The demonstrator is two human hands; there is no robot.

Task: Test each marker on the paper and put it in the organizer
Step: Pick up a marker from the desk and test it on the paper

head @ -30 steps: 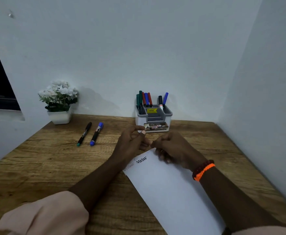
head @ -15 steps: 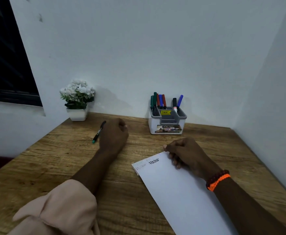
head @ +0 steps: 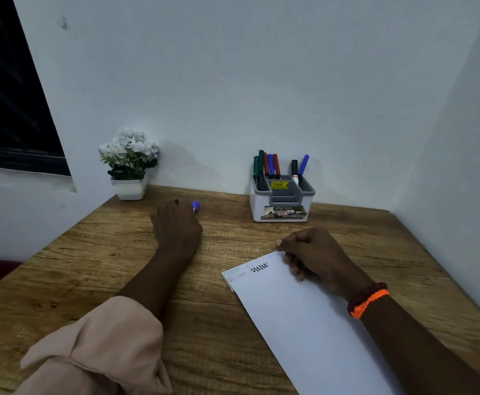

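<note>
A white paper sheet [head: 304, 317] lies on the wooden desk, with red and black zigzag test marks near its top edge. My right hand [head: 315, 255] rests curled on the sheet's top right corner and pins it down. My left hand [head: 176, 226] reaches to the far left of the desk, closed over a blue marker [head: 195, 206]; only the marker's blue end shows past the fingers. The white and grey organizer [head: 283, 208] stands at the back against the wall, holding several green, red, blue and black markers upright.
A small white pot of white flowers [head: 129, 163] sits at the back left corner. Walls close the desk [head: 119, 252] at the back and right. A dark window is at the left.
My left hand left the right hand, reached left to the two loose markers and closed over the blue one. The black marker beside it is now hidden. The right hand stayed on the paper.
</note>
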